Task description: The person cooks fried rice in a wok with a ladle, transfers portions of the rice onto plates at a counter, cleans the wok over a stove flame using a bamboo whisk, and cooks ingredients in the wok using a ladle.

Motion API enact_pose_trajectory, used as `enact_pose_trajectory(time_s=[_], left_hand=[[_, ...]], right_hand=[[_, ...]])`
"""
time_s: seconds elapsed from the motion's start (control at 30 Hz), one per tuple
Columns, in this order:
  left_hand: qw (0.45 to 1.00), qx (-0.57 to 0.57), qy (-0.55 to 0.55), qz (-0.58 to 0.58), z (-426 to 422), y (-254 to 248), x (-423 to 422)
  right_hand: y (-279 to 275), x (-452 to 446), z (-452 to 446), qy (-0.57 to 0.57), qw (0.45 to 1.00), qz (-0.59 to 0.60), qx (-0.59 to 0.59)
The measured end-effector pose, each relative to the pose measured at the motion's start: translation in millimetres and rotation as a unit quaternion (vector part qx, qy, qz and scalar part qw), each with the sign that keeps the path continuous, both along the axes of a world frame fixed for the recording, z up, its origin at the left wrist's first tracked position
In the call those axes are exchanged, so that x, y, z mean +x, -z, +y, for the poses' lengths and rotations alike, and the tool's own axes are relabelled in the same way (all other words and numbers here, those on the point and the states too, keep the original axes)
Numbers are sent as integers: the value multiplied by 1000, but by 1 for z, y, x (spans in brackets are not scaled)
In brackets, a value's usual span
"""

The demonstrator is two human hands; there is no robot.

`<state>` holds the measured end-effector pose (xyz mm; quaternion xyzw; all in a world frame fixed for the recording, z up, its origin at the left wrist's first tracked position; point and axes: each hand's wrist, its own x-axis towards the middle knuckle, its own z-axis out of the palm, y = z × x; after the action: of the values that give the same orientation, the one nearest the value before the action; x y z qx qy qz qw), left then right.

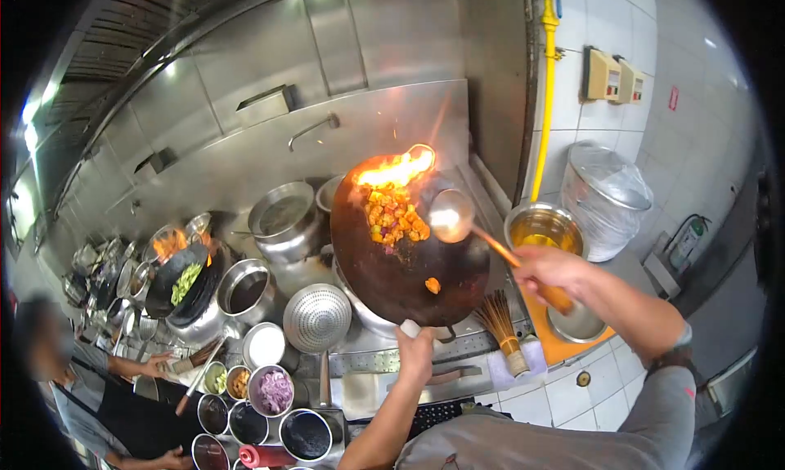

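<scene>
My left hand (415, 357) is closed on the near rim handle of a large dark wok (384, 282), with a folded white cloth (410, 329) at the grip. The wok is tilted on the burner. Flames (398, 169) flare at its far edge, just behind orange-coated chunks of food (394, 217). One loose piece (432, 285) lies nearer to me on the bare metal. Wrapped around the wooden handle of a ladle (450, 216), my right hand (549, 272) is to the right of the wok. The ladle's bowl is over the wok's right side, beside the food.
At right stand a pot of yellow oil (546, 229) and a metal bowl (579, 321). A bamboo brush (503, 331) and a perforated strainer (317, 317) lie in front. Ingredient containers, including sliced onions (272, 391), sit lower left. A co-worker (90, 388) stands by another wok (176, 282).
</scene>
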<state>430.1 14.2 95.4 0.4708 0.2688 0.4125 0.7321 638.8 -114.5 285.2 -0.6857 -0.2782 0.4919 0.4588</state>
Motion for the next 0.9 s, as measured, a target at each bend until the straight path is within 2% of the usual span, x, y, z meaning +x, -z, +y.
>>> enact_pose_trajectory(time_s=[0.03, 0.07, 0.1, 0.13, 0.2, 0.23, 0.27, 0.33, 0.37, 0.4, 0.47, 0.53, 0.6, 0.67, 0.77, 0.9], left_hand=[[1000, -21, -20, 11, 0, -5, 2], [998, -43, -40, 24, 2, -10, 3], [995, -71, -16, 69, 8, -25, 0], [985, -159, 31, 53, 14, -32, -10], [961, -262, 47, 78, 11, -47, -30], [942, -320, 81, 62, 8, -49, -41], [941, -324, 73, 62, 4, -54, -49], [925, -379, 40, 6, -8, -58, -65], [922, -385, 37, -6, -7, -51, -69], [922, -387, 26, -12, -13, -54, -71], [924, -383, -2, -8, -27, -67, -75], [922, -384, -34, -23, -36, -54, -87], [941, -328, -87, -14, -52, -60, -95], [930, -337, -125, -74, -66, -57, -107], [918, -318, -210, -110, -99, -73, -126], [887, -305, -330, -109, -134, -89, -135]], right_hand=[[1, -4, 13, -29, 997, 77, 7], [-1, -16, 24, 12, 989, 148, 23], [11, -14, 38, -16, 984, 176, 33], [19, -13, 44, -31, 955, 291, 37], [53, -10, 48, -11, 871, 482, 96], [61, -6, 43, -25, 831, 550, 80], [65, -8, 34, -34, 793, 602, 82], [66, -7, 22, -26, 810, 584, 51], [62, -7, 15, -54, 834, 546, 56], [55, -8, 9, -63, 834, 546, 48], [43, -14, -4, -43, 929, 367, 28], [41, -12, -19, -96, 941, 320, 55], [64, -11, -22, -116, 958, 260, 35], [53, -16, -5, -177, 953, 247, 13], [21, -21, 25, -236, 910, 339, -25], [-3, -27, 57, -348, 856, 381, -45]])
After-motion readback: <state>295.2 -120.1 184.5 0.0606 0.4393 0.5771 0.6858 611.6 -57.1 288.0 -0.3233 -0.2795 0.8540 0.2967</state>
